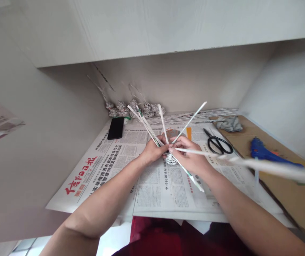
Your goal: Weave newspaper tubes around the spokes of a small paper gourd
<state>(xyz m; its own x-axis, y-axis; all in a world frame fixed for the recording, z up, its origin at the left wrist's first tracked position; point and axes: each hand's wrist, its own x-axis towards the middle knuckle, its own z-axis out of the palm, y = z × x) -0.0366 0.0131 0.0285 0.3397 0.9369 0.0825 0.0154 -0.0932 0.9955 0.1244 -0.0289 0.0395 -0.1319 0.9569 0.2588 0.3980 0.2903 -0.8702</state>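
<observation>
Rolled paper tubes [190, 122] fan out in several directions from a small woven paper piece [171, 159] between my hands. My left hand [154, 151] is closed around the left side of this piece and the bases of the tubes. From the right, my right hand [189, 153] pinches at the spot where the tubes meet, with its fingers bent. One long pale tube [244, 162] runs out over that hand to the right edge, its far end blurred. The hands hide most of the weave; its lower part shows beneath the fingers.
Newspaper [152, 199] covers the worktop. Woven paper gourd shapes [147, 111] stand at the back left, beside a black phone [115, 128]. Loose paper sticks [195, 116] lie along the back. Black scissors [219, 144], cardboard [277, 195], a blue glue gun [264, 149] and a grey crumpled cloth [229, 124] lie right.
</observation>
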